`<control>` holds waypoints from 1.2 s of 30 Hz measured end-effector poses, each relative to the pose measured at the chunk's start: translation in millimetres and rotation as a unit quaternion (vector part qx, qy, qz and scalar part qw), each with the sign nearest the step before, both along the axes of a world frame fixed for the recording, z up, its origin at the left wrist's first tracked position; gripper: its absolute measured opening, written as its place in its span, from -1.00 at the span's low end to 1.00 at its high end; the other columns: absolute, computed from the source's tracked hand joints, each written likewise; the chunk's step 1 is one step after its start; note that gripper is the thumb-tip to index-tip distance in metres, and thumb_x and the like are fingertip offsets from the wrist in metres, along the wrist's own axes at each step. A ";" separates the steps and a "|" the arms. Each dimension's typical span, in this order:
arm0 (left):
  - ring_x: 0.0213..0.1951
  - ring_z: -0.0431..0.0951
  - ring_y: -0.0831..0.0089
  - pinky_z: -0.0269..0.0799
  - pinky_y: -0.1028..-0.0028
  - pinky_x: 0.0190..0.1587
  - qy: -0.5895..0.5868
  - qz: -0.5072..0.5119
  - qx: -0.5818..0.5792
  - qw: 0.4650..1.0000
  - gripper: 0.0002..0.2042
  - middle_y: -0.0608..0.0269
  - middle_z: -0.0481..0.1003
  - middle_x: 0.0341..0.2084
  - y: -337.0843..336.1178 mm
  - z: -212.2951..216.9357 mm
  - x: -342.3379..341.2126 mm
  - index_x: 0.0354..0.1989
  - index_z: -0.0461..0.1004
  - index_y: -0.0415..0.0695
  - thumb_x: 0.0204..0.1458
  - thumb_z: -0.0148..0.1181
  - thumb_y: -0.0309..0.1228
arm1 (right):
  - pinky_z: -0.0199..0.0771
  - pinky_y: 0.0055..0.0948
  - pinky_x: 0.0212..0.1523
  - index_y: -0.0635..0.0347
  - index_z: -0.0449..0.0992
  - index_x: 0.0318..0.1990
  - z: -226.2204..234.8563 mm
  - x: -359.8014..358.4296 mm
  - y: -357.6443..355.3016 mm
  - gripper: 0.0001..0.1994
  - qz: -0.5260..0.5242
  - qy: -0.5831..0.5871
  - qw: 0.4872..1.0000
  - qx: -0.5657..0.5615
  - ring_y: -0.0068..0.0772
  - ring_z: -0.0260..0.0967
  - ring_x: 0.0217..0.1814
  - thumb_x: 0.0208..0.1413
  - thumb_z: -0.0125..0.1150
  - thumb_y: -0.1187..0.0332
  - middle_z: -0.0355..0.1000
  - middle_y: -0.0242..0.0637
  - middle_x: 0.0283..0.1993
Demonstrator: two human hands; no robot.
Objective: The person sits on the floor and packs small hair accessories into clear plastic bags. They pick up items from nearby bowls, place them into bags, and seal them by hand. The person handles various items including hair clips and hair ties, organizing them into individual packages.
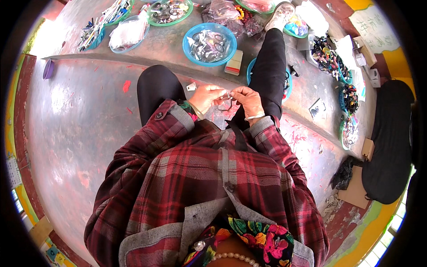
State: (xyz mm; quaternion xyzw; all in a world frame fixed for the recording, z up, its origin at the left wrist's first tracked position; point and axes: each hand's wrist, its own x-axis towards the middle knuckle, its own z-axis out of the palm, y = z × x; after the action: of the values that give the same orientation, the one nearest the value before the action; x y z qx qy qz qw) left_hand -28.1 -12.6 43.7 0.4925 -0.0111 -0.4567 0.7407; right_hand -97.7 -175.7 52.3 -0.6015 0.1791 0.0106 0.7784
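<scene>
Band [230, 107] pinched narrowly: left hand [206, 98] at nine o'clock, right hand [250, 103] at three! Slack pinching could drop it.

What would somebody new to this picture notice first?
Probably the red plaid jacket filling the lower middle. Just above it, near the centre, the left grip and right grip hold a small dark looped piece. Beyond, at the top centre, a bright blue basin of small silvery items stands out.
</scene>
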 end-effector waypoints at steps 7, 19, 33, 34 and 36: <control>-0.28 0.47 0.39 0.44 0.49 -0.18 0.018 0.011 -0.040 0.999 -0.79 0.11 0.43 -0.33 0.4 -5.2 0.0 -0.25 0.37 -0.37 0.03 -0.01 -0.44 | 0.25 -0.68 -0.46 0.28 0.52 -0.37 -0.2 -1.2 -0.4 -0.88 -0.010 0.002 1.000 0.013 -0.68 0.28 -0.52 -0.14 0.16 0.56 0.45 -0.39 -0.48; -0.22 0.47 0.12 0.44 0.41 -0.18 0.097 0.020 -0.117 0.988 -0.80 -0.02 0.43 -0.27 4.7 -2.5 3.0 -0.25 0.37 -0.39 0.05 -0.11 -0.51 | 0.25 -0.66 -0.45 0.28 0.53 -0.42 6.8 -3.0 0.8 -0.89 -0.026 -0.037 0.998 0.049 -0.62 0.31 -0.50 -0.13 0.11 0.60 0.46 -0.34 -0.46; -0.20 0.47 0.24 0.40 0.44 -0.14 0.094 -0.015 -0.084 0.992 -0.73 0.06 0.44 -0.27 2.7 9.7 4.0 -0.18 0.36 -0.32 0.04 -0.02 -0.36 | 0.27 -0.66 -0.38 0.28 0.52 -0.43 -1.9 -3.7 -0.8 -0.87 0.001 -0.078 0.996 -0.039 -0.64 0.30 -0.45 -0.10 0.04 0.61 0.44 -0.38 -0.47; -0.21 0.47 0.25 0.40 0.44 -0.14 0.084 -0.014 -0.070 0.994 -0.73 0.07 0.44 -0.28 2.3 10.8 2.9 -0.18 0.37 -0.31 0.04 -0.01 -0.36 | 0.27 -0.66 -0.38 0.28 0.52 -0.43 -1.5 -4.1 -0.5 -0.87 0.001 -0.077 0.996 -0.036 -0.64 0.31 -0.45 -0.10 0.03 0.61 0.44 -0.38 -0.47; -0.23 0.48 0.26 0.41 0.44 -0.16 0.080 -0.013 -0.079 0.994 -0.76 0.08 0.44 -0.29 2.9 9.4 2.4 -0.19 0.37 -0.32 0.03 0.00 -0.41 | 0.27 -0.66 -0.38 0.28 0.52 -0.44 -0.2 -4.0 0.2 -0.87 0.003 -0.076 0.997 -0.035 -0.64 0.31 -0.44 -0.10 0.03 0.62 0.44 -0.38 -0.47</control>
State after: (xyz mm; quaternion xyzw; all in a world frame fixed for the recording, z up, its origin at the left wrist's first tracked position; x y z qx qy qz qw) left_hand -25.7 -9.7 53.1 0.3942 0.0060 -0.5018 0.7699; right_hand -101.7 -175.5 52.1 -0.6282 0.1179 -0.0386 0.7681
